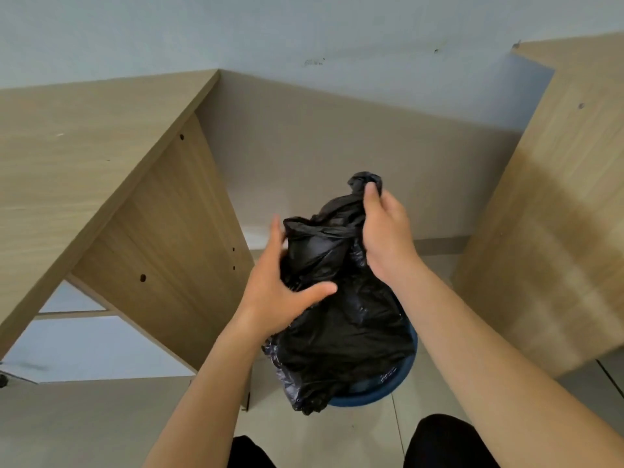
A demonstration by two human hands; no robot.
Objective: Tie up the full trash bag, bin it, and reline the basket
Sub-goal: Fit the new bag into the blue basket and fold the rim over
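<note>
Head camera looks down on both bare hands working at a black trash bag (341,325). The right hand (385,231) has its grip closed on the gathered top of the bag: the thumb (371,197) presses against the twisted neck, and a small bunched tuft of plastic (365,181) sticks up just above it. The other fingers of that hand are hidden behind the plastic. The back of the hand faces the camera and the wrist is bent, with the forearm running down and out to the lower right edge of the view.

The left hand (280,285) is lower, against the left flank of the bag. Its grip is wide and loose: the thumb (317,292) lies across the front of the plastic, and the fingers reach up along the far left side, with one fingertip showing above the folded edge. Whether those fingers pinch any plastic cannot be told. The left forearm rises from the bottom edge of the view.

The bag is full and bulging. Its lower part sits in a round blue basket (368,396), and wrinkled plastic hangs over the basket's near left rim. The basket stands on a pale tiled floor (371,430), between two light wooden desks: one (84,140) to the left, another (547,231) to the right, with a pale wall (337,146) behind. Two dark knees show at the bottom edge.
</note>
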